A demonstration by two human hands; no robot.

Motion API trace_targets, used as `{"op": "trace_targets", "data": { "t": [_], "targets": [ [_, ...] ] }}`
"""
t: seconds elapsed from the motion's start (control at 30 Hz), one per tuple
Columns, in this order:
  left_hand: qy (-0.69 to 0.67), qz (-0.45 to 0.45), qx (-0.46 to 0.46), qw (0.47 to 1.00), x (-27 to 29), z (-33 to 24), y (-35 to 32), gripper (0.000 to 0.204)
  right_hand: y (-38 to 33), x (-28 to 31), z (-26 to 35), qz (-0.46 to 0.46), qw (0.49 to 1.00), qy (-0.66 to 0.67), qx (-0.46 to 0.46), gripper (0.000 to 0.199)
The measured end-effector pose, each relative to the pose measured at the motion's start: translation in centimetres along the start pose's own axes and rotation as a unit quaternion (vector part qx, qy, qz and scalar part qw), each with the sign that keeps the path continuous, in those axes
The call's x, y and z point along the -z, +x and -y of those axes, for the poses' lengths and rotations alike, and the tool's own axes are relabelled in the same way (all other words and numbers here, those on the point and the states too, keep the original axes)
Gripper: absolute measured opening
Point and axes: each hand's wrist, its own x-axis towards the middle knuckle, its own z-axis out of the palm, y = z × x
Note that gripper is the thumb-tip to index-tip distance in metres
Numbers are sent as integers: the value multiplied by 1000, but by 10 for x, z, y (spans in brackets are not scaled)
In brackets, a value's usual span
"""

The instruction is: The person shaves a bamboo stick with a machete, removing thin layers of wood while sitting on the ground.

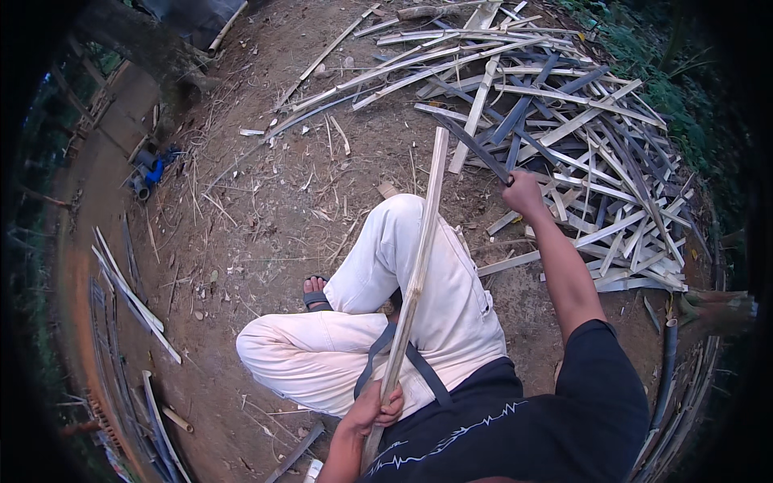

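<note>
My left hand (372, 409) is wrapped round the lower end of a long split bamboo strip (417, 278), close to my waist. The strip slants up across my light trousers (451, 286) and past my raised knee, its pale far end over the dirt. Out to the right, my right hand (525, 195) grips the handle of a machete (481, 151). Its long dark blade points up and left, the tip close to the strip's far end; whether they touch I cannot tell. A dark strap (427, 377) lies across my lap under the bamboo.
A large tangled heap of split bamboo strips (592, 153) spreads at the far right, beside green plants (680, 88). Longer strips (133, 298) lie at the left. Shavings litter the dirt ground (250, 217). A blue object (159, 171) stands far left near a tree trunk (153, 52).
</note>
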Motion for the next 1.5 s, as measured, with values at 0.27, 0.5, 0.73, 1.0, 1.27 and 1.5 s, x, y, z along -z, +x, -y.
{"op": "trace_targets", "data": {
  "t": [0.27, 0.5, 0.73, 1.0, 1.27, 1.5],
  "targets": [
    [185, -248, -228, 923, -34, -33, 13, 26, -68, -44, -22, -17, 995, 94, -28, 31],
    [202, -231, -348, 886, -24, -117, 5, 24, -113, 10, 59, -38, 968, 245, -25, 32],
    [148, -264, -510, 805, -40, -206, -37, 24, -153, 48, 153, 50, 941, 326, 83, 36],
    [17, -256, -741, 620, -47, -275, -92, 23, -213, 44, 236, 311, 822, 457, 137, 32],
    [-92, -263, -808, 519, -42, -264, -115, 24, -220, 28, 252, 289, 823, 463, 155, 23],
    [-146, -251, -803, 520, -17, -261, -137, 25, -211, 19, 238, 304, 820, 473, 108, 26]
  ]
}}
